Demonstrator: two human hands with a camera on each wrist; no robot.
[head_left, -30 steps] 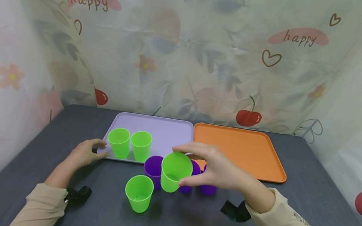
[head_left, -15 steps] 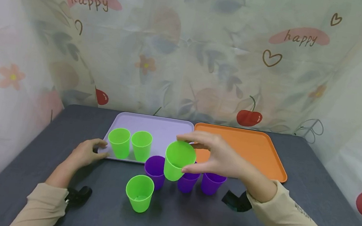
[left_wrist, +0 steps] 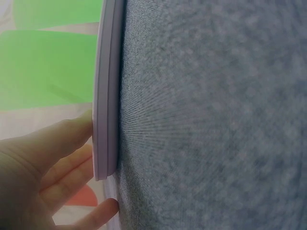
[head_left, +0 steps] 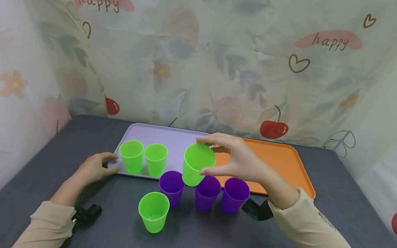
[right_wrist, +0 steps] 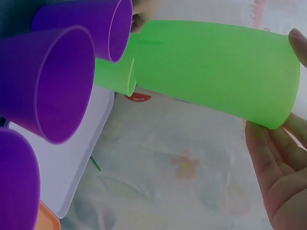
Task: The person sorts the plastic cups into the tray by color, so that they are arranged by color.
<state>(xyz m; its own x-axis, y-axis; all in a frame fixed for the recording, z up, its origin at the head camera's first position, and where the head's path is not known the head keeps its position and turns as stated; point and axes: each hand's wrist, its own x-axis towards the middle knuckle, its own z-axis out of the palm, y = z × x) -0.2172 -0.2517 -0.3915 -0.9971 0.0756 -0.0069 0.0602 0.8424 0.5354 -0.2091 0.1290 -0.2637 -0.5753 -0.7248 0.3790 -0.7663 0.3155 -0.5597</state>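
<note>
My right hand (head_left: pixel 237 157) pinches a green cup (head_left: pixel 193 167) near its rim between thumb and fingers. The cup hangs upright over the seam of the two trays, just behind the purple cups. At the front left corner of the lilac tray (head_left: pixel 178 138), my left hand (head_left: pixel 93 165) grips the edge, its thumb against the rim (left_wrist: pixel 106 96). Two green cups, a left one (head_left: pixel 131 158) and a right one (head_left: pixel 155 161), stand on that tray. Another green cup (head_left: pixel 153 212) stands on the table in front.
Several purple cups stand in a row before the trays: left (head_left: pixel 171 187), middle (head_left: pixel 206 194) and right (head_left: pixel 235 197). An orange tray (head_left: pixel 271 166) adjoins the lilac one. Patterned curtains (head_left: pixel 206 59) enclose the back and sides of the dark table (head_left: pixel 206 245).
My right hand has lifted the green cup from among the purple cups, up and away toward the trays. My left hand has stayed at the tray corner.
</note>
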